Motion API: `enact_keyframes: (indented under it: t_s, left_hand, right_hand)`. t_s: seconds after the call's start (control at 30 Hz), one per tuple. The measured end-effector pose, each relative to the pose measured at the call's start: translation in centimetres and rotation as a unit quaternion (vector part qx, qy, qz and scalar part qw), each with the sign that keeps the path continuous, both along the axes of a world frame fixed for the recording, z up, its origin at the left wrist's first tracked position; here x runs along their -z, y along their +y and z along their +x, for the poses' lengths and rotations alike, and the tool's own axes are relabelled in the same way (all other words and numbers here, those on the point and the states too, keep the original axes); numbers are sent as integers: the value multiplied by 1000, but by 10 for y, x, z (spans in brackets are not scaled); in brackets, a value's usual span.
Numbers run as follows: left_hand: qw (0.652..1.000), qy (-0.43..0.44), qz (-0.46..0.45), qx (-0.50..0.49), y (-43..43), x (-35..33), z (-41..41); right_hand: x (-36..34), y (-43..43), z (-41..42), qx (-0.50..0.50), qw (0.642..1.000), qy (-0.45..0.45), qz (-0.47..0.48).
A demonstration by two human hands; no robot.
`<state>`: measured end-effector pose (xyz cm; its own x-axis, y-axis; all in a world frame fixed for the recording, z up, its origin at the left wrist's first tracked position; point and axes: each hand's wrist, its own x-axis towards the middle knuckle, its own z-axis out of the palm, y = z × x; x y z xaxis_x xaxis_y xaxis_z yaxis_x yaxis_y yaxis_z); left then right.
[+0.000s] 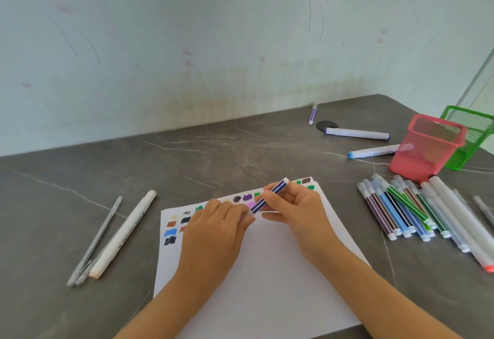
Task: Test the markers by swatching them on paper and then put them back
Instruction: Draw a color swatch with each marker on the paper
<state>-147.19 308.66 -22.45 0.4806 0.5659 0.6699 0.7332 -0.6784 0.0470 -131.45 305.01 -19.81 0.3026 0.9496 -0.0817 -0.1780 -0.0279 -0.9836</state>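
A dark blue marker with white stripes (270,196) is held over the white paper (267,272). My right hand (296,210) grips its barrel near the upper end. My left hand (219,223) pinches its lower end, where the cap sits. Colour swatches (171,233) run along the paper's top and left edges. A row of several thin striped markers (401,210) lies to the right of the paper.
A pink mesh cup (425,149) and a green mesh cup (470,135) stand at the back right, with three markers (358,133) lying beside them. A thick pale marker (125,231) and thin grey pens (96,239) lie left of the paper.
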Motion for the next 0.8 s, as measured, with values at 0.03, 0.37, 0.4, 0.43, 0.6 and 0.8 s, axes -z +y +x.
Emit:
enact_keyframes:
  t_s: [0.03,0.37,0.4,0.43,0.6,0.8]
  left_hand:
    - [1000,-3,-6,-2,-1,1,-2]
    - [971,-99,-212,-52,11,2,-26]
    - [969,-104,-217,-58,12,0,-28]
    - [970,-103,-209,-62,13,-2,-29]
    - [974,-98,-182,-90,22,-10,-54]
    - [981,1,-153,-117,29,-1,-89]
  right_hand:
    - [2,0,-2,-4,1000,0,1]
    - [-3,4,12,44,998,33,1]
    - [-5,4,11,43,998,37,-3]
    - [-5,4,10,44,998,36,-8]
    - [-9,4,0,31,998,-23,-44]
    - [-9,12,-17,11,989,-131,-62]
